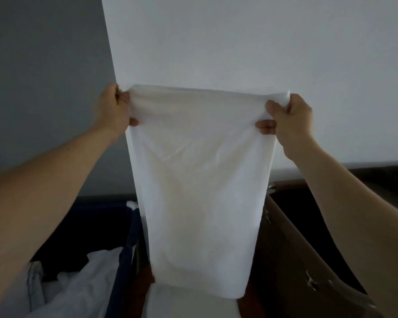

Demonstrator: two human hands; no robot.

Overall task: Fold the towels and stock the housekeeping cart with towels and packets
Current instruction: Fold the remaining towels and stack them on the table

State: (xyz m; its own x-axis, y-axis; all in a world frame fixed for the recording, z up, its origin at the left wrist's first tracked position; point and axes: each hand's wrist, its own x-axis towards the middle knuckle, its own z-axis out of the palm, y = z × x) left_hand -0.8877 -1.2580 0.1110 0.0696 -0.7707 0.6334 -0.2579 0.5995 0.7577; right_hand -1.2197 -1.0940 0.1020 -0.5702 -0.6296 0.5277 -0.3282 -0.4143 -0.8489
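Note:
A white towel (199,180) hangs straight down in front of me, held up by its top edge at about chest height. My left hand (114,109) grips the top left corner, thumb in front of the cloth. My right hand (290,118) grips the top right corner, with the cloth bunched in its fingers. The towel's lower edge hangs just above a flat white towel (189,301) lying below it at the bottom centre.
A dark blue fabric bin (122,255) at the lower left holds crumpled white linen (78,283). A brown cardboard box (308,260) with open flaps stands at the lower right. A pale wall fills the background.

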